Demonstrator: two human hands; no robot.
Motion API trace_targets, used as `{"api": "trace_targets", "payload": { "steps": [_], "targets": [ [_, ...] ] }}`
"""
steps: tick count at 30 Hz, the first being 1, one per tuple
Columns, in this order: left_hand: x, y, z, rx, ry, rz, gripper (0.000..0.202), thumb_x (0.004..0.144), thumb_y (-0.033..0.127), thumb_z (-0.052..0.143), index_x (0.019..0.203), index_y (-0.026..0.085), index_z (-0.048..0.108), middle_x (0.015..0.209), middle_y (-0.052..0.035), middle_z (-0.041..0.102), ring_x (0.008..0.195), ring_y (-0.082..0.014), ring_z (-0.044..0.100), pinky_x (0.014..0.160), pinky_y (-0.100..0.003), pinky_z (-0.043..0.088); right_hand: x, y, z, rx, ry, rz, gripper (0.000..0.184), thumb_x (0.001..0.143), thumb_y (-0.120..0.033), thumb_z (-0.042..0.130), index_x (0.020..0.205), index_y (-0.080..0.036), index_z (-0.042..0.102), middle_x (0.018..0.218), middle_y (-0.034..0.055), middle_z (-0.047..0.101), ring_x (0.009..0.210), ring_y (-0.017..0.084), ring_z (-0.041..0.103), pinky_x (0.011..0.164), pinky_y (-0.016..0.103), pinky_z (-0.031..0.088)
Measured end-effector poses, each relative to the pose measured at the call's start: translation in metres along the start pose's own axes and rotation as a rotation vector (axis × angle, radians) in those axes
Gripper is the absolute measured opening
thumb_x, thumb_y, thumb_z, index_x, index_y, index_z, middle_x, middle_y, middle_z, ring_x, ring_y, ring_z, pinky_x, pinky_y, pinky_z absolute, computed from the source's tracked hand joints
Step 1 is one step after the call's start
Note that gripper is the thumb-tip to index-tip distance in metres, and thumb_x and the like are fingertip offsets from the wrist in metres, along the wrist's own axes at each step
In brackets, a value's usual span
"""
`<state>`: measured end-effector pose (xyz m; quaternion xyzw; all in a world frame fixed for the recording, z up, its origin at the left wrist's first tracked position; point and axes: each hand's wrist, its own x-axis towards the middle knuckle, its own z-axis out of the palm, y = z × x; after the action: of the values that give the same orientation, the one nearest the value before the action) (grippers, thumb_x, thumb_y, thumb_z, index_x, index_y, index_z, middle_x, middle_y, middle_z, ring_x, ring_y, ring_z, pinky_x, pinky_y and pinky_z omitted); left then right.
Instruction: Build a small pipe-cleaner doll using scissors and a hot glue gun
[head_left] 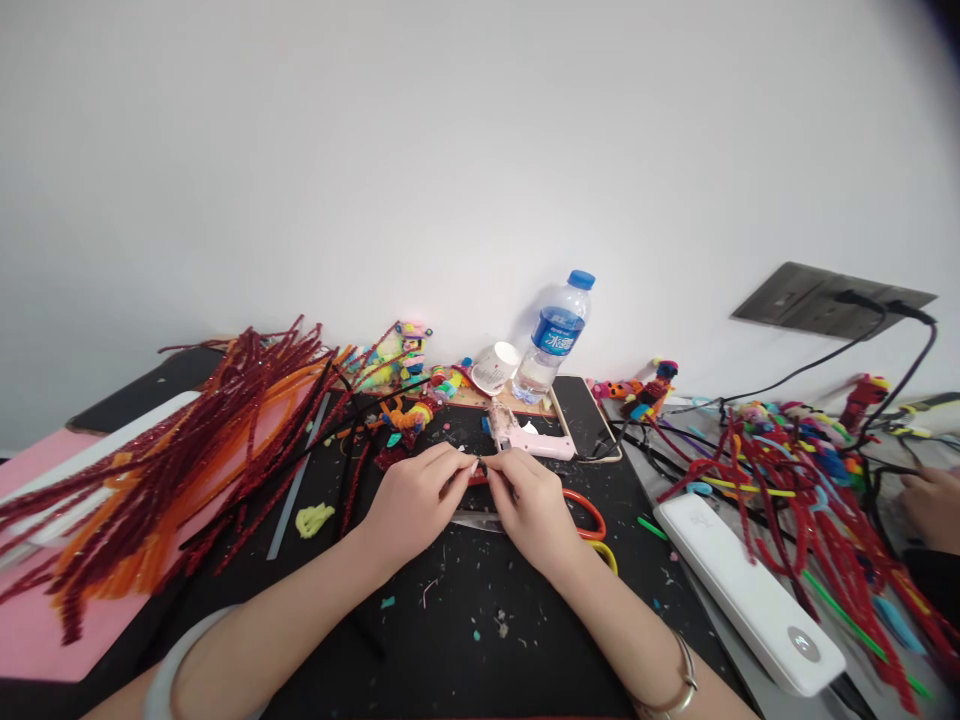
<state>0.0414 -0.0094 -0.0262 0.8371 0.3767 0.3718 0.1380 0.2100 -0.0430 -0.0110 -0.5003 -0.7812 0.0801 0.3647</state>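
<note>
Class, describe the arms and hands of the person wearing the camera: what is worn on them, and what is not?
Both forearms are bare, with no sleeves in view. The left hand has no glove; its wrist carries a smooth, thick, pale bangle. The right hand is gloveless too, and its wrist wears a thin metal bangle. No rings show.

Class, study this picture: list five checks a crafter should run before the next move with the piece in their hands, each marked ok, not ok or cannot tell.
1. Grip: left hand and right hand both pinch the red piece: ok.
2. Glue gun lies behind the hands, apart from the fingers: ok.
3. Glue gun hot: cannot tell.
4. Scissors lie under the right hand, blades partly hidden: not ok.
5. Water bottle capped, upright: ok.
</note>
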Motion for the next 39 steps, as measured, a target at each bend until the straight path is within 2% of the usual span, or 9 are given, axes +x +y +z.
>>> {"api": "trace_targets", "payload": {
  "steps": [5,10,20,23,28,35,39],
  "targets": [
    [0.0004,-0.0009,-0.0002,-0.031,-0.001,0.011,0.020,0.091,0.019,0.044,0.093,0.017,0.063,0.088,-0.0040,0.067,0.080,-0.0141,0.063,0.076,-0.025,0.050,0.0001,0.0006,0.0011,-0.007,0.023,0.001,0.016,0.088,-0.013,0.044,0.088,-0.017,0.060,0.079,0.0066,0.063,0.071,0.016,0.058,0.066,0.027,0.047],
    [0.0003,-0.0015,0.0010,-0.006,-0.015,0.012,0.019,0.091,0.020,0.044,0.092,0.017,0.063,0.084,-0.0039,0.066,0.078,-0.0137,0.063,0.074,-0.024,0.050,0.0009,-0.0009,0.0003,-0.008,0.039,-0.004,0.016,0.087,-0.013,0.044,0.084,-0.016,0.059,0.076,0.0055,0.061,0.069,0.015,0.057,0.063,0.025,0.045],
    [-0.0017,0.0045,0.0045,0.041,0.043,0.098,0.021,0.089,0.016,0.045,0.072,0.015,0.058,0.065,-0.0006,0.057,0.059,-0.0096,0.054,0.058,-0.020,0.043,-0.0039,-0.0059,0.0083,-0.041,0.106,0.011,0.017,0.084,-0.012,0.047,0.069,-0.017,0.052,0.063,0.0009,0.049,0.057,0.012,0.047,0.054,0.024,0.038],
    [-0.0013,0.0056,0.0036,0.022,0.060,0.067,0.020,0.088,0.017,0.046,0.074,0.015,0.060,0.065,-0.0004,0.056,0.058,-0.0091,0.053,0.058,-0.020,0.042,-0.0033,-0.0050,0.0093,-0.019,0.121,0.022,0.015,0.085,-0.012,0.046,0.073,-0.017,0.055,0.067,0.0023,0.054,0.060,0.013,0.051,0.056,0.024,0.041],
    [-0.0001,0.0052,0.0014,0.003,0.088,0.021,0.018,0.088,0.018,0.047,0.078,0.015,0.062,0.064,-0.0002,0.056,0.056,-0.0087,0.051,0.056,-0.020,0.041,-0.0024,-0.0036,0.0075,0.041,0.113,-0.008,0.017,0.087,-0.010,0.045,0.093,-0.016,0.060,0.083,0.0065,0.065,0.075,0.015,0.059,0.067,0.025,0.047],
    [-0.0007,0.0031,0.0028,-0.024,0.104,0.044,0.017,0.088,0.018,0.047,0.085,0.016,0.064,0.070,-0.0016,0.061,0.060,-0.0096,0.055,0.059,-0.020,0.044,-0.0012,-0.0043,0.0065,0.023,0.134,-0.004,0.013,0.086,-0.011,0.046,0.085,-0.017,0.058,0.074,0.0041,0.060,0.067,0.014,0.055,0.059,0.024,0.043],
    [-0.0002,0.0060,0.0027,-0.020,0.105,0.063,0.016,0.087,0.017,0.049,0.082,0.015,0.065,0.064,-0.0002,0.059,0.056,-0.0089,0.053,0.054,-0.019,0.042,-0.0024,-0.0065,0.0090,0.002,0.145,0.014,0.013,0.086,-0.013,0.046,0.075,-0.018,0.053,0.067,0.0015,0.053,0.060,0.012,0.049,0.056,0.024,0.040]
  ]
}}
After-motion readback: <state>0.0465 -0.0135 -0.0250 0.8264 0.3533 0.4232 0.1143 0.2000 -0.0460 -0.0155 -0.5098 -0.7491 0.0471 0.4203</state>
